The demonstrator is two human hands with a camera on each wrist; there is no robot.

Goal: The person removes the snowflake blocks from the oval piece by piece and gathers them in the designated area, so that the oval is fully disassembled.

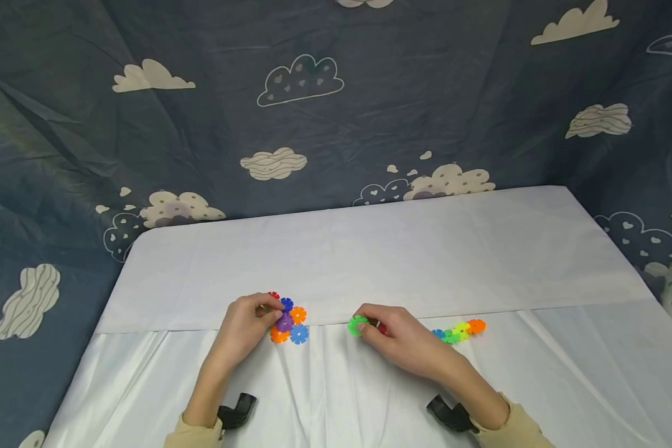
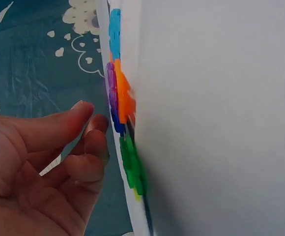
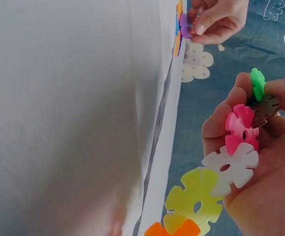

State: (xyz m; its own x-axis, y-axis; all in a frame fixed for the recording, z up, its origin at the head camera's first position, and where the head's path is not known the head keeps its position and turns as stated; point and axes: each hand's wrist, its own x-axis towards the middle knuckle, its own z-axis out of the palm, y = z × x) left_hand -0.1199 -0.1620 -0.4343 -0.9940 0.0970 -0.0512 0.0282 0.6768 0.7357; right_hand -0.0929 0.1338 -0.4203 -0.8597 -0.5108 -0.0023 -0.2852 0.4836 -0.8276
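Note:
My right hand [image 1: 406, 339] pinches a green flower-shaped plastic disc [image 1: 358, 325] between thumb and fingers. Linked to it is a chain with a brown disc [image 3: 265, 109], a pink disc [image 3: 242, 129], a white disc [image 3: 232, 166], a yellow disc [image 3: 196, 200] and an orange disc [image 3: 174, 229], running down past the palm. My left hand [image 1: 245, 326] is at a cluster of such discs on the table, its fingertips by the purple disc [image 1: 284, 322]. In the left wrist view, its thumb and bent fingers show nothing between them, beside the cluster's green discs [image 2: 132, 164].
Right of the right hand, a row of blue, green, yellow and orange discs [image 1: 462, 330] shows above the white tablecloth [image 1: 369, 261]. Loose folds run down the cloth's front part. A dark curtain [image 1: 201, 124] with cloud prints stands behind the table. Black wrist mounts [image 1: 238, 411] sit by both sleeves.

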